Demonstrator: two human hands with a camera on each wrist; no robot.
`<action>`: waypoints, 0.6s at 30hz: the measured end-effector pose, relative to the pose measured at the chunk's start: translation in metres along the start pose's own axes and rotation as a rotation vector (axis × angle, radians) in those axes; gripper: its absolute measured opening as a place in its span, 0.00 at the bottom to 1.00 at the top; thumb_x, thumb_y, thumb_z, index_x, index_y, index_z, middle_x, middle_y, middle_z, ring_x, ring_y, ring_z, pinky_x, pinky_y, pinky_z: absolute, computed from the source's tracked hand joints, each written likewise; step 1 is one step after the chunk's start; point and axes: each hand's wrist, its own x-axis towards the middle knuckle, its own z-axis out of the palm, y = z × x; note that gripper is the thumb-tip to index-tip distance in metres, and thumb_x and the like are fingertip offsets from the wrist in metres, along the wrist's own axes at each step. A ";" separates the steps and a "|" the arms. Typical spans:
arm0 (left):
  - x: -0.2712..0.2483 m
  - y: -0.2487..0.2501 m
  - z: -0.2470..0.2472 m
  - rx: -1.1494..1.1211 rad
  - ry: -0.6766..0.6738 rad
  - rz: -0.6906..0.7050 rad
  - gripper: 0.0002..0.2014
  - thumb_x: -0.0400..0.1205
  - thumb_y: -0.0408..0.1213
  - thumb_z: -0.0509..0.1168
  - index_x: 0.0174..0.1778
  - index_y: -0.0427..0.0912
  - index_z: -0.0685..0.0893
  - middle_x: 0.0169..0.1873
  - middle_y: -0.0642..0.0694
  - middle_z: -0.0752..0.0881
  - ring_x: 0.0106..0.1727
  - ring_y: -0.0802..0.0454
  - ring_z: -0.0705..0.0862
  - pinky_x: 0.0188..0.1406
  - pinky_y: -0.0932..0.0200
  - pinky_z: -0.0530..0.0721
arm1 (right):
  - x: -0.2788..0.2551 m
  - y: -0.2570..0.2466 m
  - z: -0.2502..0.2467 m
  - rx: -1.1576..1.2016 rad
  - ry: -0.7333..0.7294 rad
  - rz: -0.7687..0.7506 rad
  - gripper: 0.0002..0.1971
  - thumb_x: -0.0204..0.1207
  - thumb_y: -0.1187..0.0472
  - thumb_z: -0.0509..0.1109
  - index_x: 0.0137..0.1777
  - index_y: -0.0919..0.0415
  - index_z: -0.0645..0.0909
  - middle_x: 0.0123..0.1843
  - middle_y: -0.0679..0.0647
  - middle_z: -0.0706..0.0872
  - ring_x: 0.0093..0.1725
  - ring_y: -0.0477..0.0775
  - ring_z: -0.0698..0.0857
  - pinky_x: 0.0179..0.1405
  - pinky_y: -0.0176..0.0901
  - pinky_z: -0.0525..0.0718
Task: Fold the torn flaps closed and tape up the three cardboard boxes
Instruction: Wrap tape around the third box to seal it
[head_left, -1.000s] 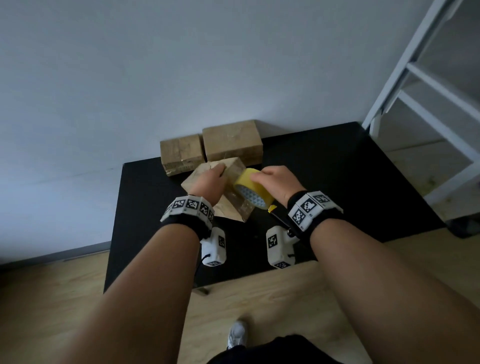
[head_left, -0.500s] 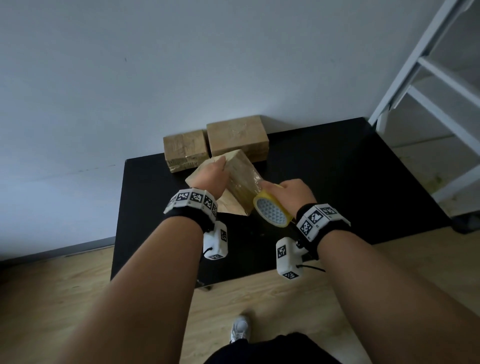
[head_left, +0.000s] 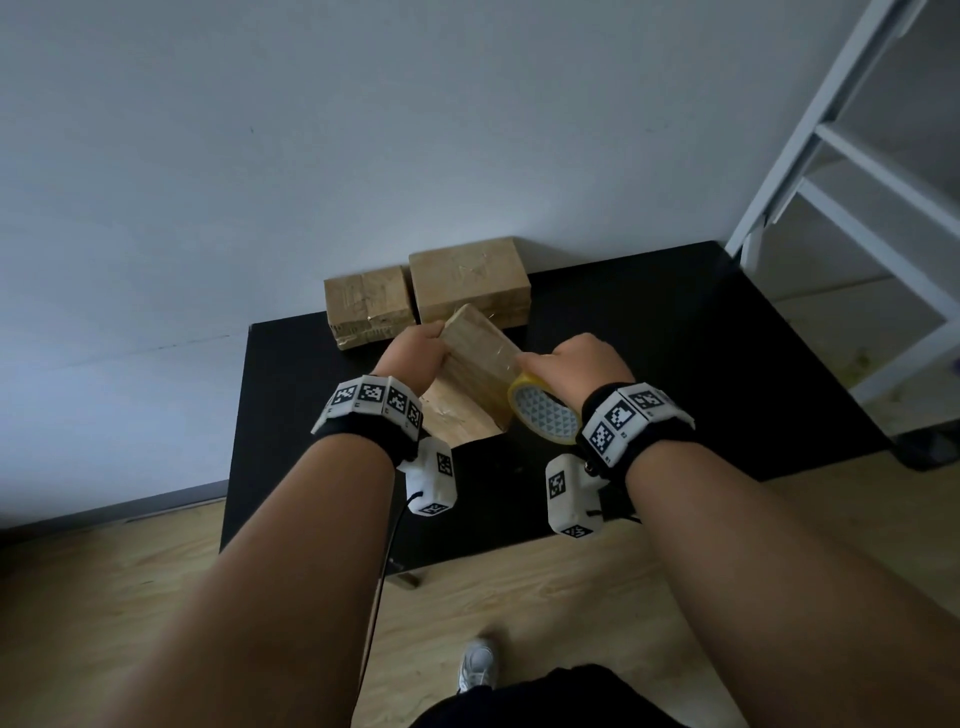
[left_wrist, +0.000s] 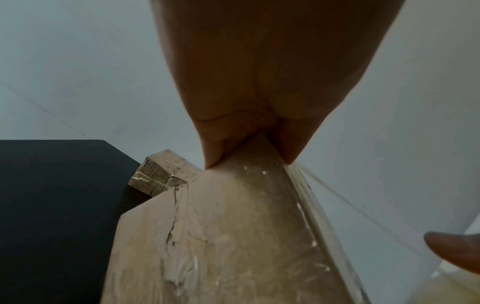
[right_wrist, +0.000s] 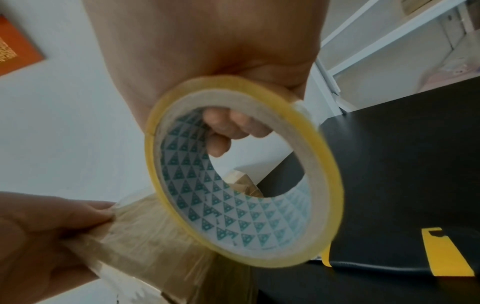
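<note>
**Third box held tilted, tape roll at its lower end**

The left hand (head_left: 413, 353) grips the upper end of the tilted cardboard box (head_left: 480, 358), fingers and thumb curled round its top corner; the left wrist view confirms the pinch on that corner. The box leans, its lower edge resting on the black surface (head_left: 675, 338) between the two hands. Clear tape (right_wrist: 145, 222) lies stretched along the face of the box, running down to the roll.

The right hand (head_left: 579, 364) holds the yellow tape roll (head_left: 545, 415) just beside the lower right end of the box. The right wrist view shows its fingers (right_wrist: 228, 127) hooked through the core of the roll, curled round the ring.

Beyond the hands, against the wall, stand two further boxes side by side and touching: the smaller box (head_left: 369, 306) ahead of the left hand, the larger box (head_left: 467, 278) just ahead of the held box. Both bear tape on their faces.

A yellow and black object (right_wrist: 441, 255) lies on the surface near the right hand; its type cannot be determined.
</note>
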 end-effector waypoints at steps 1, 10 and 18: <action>-0.001 -0.002 0.000 -0.002 -0.002 0.000 0.17 0.81 0.28 0.55 0.59 0.40 0.87 0.52 0.40 0.89 0.56 0.42 0.85 0.64 0.41 0.81 | -0.001 -0.001 0.000 -0.012 -0.001 -0.001 0.25 0.71 0.35 0.69 0.33 0.59 0.81 0.30 0.53 0.81 0.29 0.54 0.82 0.32 0.45 0.77; -0.006 -0.010 0.014 0.316 0.107 0.034 0.23 0.89 0.52 0.47 0.59 0.42 0.83 0.49 0.45 0.87 0.50 0.47 0.84 0.50 0.50 0.81 | -0.003 -0.002 0.003 -0.115 -0.014 0.022 0.25 0.72 0.37 0.70 0.32 0.61 0.80 0.29 0.53 0.82 0.28 0.53 0.82 0.27 0.42 0.73; 0.007 -0.014 0.011 0.264 0.192 -0.034 0.21 0.89 0.52 0.49 0.52 0.45 0.85 0.40 0.48 0.84 0.43 0.49 0.83 0.38 0.55 0.74 | -0.004 0.007 0.001 0.110 0.033 -0.050 0.27 0.75 0.34 0.64 0.29 0.57 0.76 0.29 0.55 0.82 0.30 0.55 0.83 0.37 0.48 0.81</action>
